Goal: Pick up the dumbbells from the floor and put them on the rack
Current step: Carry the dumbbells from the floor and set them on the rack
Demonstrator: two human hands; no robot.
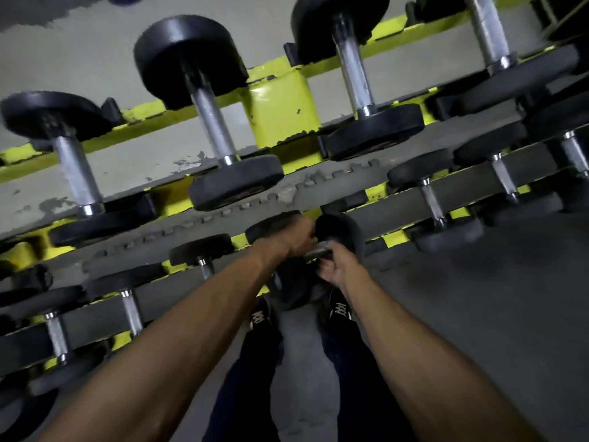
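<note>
A black dumbbell [342, 231] with a metal handle hangs in both my hands just in front of the lower tier of the yellow rack [283, 100]. My left hand [296, 236] grips the handle from above, next to the far head. My right hand [334, 266] grips the handle nearer to me. The dumbbell's near head [291, 290] is dark and partly hidden below my wrists. Its handle is mostly covered by my fingers.
Several black dumbbells fill the rack's tiers, such as a large one [207, 106] on the top tier and smaller ones [130, 301] on the lower tier. My shoes [339, 309] stand on the grey floor [478, 298] below the dumbbell.
</note>
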